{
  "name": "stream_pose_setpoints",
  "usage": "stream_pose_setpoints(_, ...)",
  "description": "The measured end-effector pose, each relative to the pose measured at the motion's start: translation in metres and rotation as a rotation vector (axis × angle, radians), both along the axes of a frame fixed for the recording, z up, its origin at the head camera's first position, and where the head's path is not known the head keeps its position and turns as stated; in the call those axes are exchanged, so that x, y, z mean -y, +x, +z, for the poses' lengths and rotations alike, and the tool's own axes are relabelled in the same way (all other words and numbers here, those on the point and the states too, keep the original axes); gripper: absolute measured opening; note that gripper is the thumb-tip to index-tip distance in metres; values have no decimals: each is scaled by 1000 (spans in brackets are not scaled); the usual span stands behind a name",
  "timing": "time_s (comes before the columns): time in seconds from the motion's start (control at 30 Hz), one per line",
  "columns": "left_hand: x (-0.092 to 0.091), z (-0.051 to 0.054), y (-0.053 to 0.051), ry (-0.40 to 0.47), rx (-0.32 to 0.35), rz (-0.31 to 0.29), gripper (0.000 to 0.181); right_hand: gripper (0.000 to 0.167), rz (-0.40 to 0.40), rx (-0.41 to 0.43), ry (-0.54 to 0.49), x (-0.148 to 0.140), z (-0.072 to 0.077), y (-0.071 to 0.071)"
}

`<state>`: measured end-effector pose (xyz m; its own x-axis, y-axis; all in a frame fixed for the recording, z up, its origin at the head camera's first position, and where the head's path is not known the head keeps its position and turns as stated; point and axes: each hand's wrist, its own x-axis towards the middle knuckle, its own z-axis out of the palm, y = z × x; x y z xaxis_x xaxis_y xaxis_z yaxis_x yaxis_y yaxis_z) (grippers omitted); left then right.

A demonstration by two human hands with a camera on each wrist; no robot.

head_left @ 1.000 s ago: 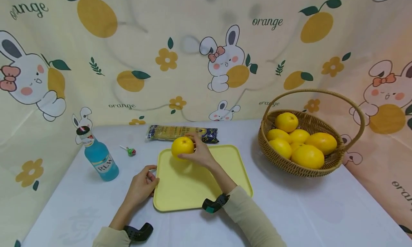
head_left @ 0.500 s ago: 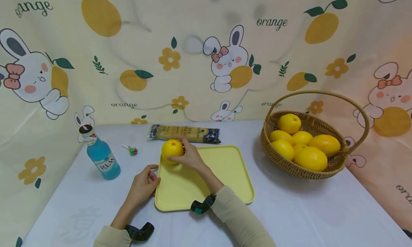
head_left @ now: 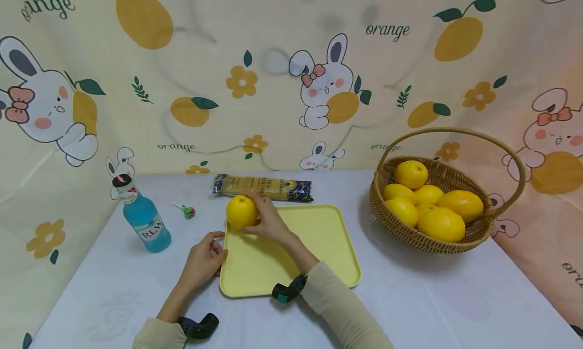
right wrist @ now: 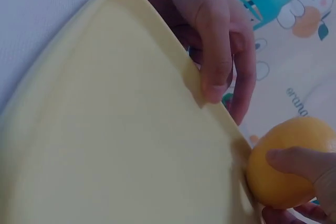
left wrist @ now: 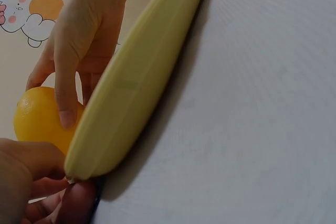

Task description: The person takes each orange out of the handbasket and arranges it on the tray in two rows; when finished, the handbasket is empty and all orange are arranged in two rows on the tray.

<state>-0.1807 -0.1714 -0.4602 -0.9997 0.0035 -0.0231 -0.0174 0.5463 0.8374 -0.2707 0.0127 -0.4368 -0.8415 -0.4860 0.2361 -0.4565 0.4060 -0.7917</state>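
A round yellow-orange fruit that looks like an orange is at the far left corner of the yellow tray. My right hand holds it from the right side, thumb in front and fingers behind. In the right wrist view the orange sits against the tray's rim. My left hand pinches the tray's left edge, with the thumb on the rim. Fingers of that hand show below the edge in the left wrist view. Whether the orange bears its full weight on the tray I cannot tell.
A wicker basket of yellow fruit stands at the right. Behind the tray lies a long packet, perhaps noodles. A blue bottle and a wrapped lollipop are to the left. A printed cloth hangs behind the table.
My right hand has carried the orange leftward over the tray to its far left corner. During the last half second it has barely moved. My left hand has kept its place at the tray's edge.
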Motion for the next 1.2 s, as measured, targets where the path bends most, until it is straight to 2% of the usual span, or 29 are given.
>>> stream_pose_setpoints(0.53,0,-1,2,17,-9,-2,44,86,-22,-6,10,11,-1,-1)
stream_pose_setpoints(0.7,1,0,1,17,-22,-10,44,90,-42,9,47,7,4,-1)
stream_pose_setpoints(0.83,0,2,0,-1,-27,-10,43,94,-46,11,55,-5,15,-2)
stream_pose_setpoints(0.97,-1,3,0,-6,-18,-10,44,83,-34,11,-10,-25,31,1)
stream_pose_setpoints(1.07,-1,2,0,-5,-8,-7,45,66,-39,-67,-68,-44,43,5)
stream_pose_setpoints(1.13,-1,2,0,-3,-3,-4,45,54,-46,-152,-121,-58,51,9)
stream_pose_setpoints(1.2,-2,2,1,1,2,-2,45,41,-63,-231,-178,-73,66,18)
